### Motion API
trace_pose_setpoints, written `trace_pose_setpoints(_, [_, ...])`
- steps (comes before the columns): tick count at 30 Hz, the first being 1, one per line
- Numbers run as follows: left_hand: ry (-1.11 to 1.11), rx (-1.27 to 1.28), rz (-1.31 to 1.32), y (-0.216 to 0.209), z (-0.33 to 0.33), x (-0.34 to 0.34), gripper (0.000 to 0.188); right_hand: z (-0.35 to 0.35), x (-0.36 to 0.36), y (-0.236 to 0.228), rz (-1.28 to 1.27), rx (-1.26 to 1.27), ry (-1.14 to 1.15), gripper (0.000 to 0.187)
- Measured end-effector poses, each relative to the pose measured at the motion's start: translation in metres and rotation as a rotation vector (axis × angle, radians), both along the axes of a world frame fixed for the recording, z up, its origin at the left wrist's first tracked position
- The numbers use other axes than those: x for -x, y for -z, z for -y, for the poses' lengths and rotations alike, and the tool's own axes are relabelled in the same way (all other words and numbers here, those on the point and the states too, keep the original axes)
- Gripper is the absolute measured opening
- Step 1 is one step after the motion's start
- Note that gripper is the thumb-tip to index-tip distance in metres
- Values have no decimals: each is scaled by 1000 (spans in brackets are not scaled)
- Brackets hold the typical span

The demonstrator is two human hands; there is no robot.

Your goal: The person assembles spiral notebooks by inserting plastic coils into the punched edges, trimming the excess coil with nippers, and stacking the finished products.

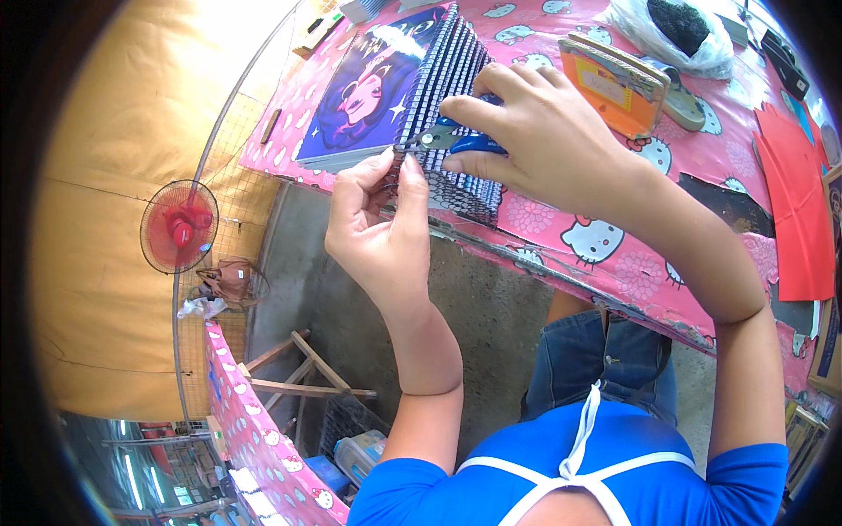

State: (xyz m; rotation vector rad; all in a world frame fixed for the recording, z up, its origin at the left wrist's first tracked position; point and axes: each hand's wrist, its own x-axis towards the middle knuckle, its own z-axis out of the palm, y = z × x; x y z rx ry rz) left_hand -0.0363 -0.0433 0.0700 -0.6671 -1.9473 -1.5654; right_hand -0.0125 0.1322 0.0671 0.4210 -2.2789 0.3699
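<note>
A stack of spiral-bound notebooks (361, 92) lies near the table's edge, the top one with a purple illustrated cover. Their dark wire bindings (443, 66) face right, one above another. My left hand (379, 228) is closed, thumb and fingertips pinching the near end of a wire binding at the stack's front corner. In my right hand (548, 123) is a pair of small pliers (438, 138) with blue handles. Its metal jaws sit at the wire just above my left fingertips. Whether the jaws touch the wire is too small to tell.
The table (640, 272) has a pink cartoon-print cover. An orange framed box (614, 83), a clear plastic bag (675, 39) with black contents and red sheets (794, 206) lie on it. A red fan (180, 228) and a wooden stand (307, 373) are to the left.
</note>
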Motion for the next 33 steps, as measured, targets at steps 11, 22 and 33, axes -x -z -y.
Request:
trace_pose_setpoints(11, [-14,-54,74,0,1,-2,12,-4,13,-15,419,-10,75,67])
trace_pose_setpoints(22, [-19,-81,178,2,0,-1,22,-8,10,5,-36,-60,109,67])
trace_pose_setpoints(33, [33,-148,265,-2,1,-3,26,-12,4,15,53,9,121,61])
